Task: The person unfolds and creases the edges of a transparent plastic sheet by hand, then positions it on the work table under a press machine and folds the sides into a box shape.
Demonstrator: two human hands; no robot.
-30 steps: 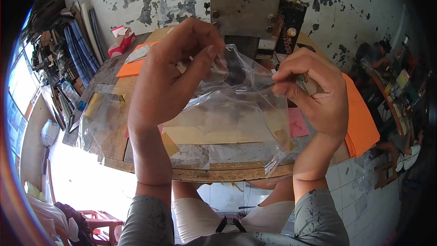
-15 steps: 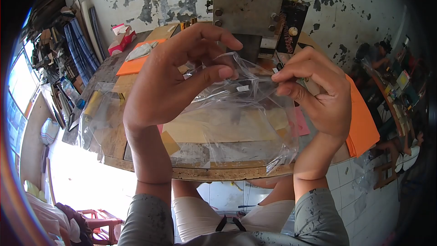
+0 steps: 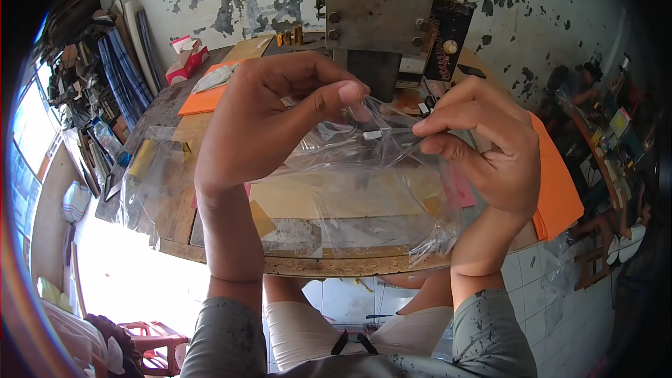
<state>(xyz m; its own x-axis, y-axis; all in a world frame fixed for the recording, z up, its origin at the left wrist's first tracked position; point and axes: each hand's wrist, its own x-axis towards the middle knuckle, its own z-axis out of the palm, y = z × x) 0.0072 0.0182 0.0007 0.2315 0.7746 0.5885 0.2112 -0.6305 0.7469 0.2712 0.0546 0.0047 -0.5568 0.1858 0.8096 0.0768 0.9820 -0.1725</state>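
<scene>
A clear plastic bag or sheet [image 3: 381, 148] is stretched between my hands above the table, its lower part hanging toward the front edge. My left hand [image 3: 259, 122] pinches its upper edge between thumb and fingertips. On the other side, my right hand [image 3: 486, 140] has thumb and index finger closed on a gathered bit of the same plastic. Beneath it, tan paper or card [image 3: 343, 192] shows through on the wooden table. More clear plastic [image 3: 143, 182] lies to the left of my left forearm.
Orange sheets [image 3: 556, 182] lie by my right hand; another orange stack [image 3: 203, 101] with a cloth sits at the left. A bolted metal machine [image 3: 381, 3] stands at the back. A red-and-white box [image 3: 187, 59] is at the far left. Another person [image 3: 584, 84] sits at far right.
My left thumb and fingers, apart before, have come together on the plastic's edge. The plastic between my hands is pulled tauter. My right hand has shifted slightly.
</scene>
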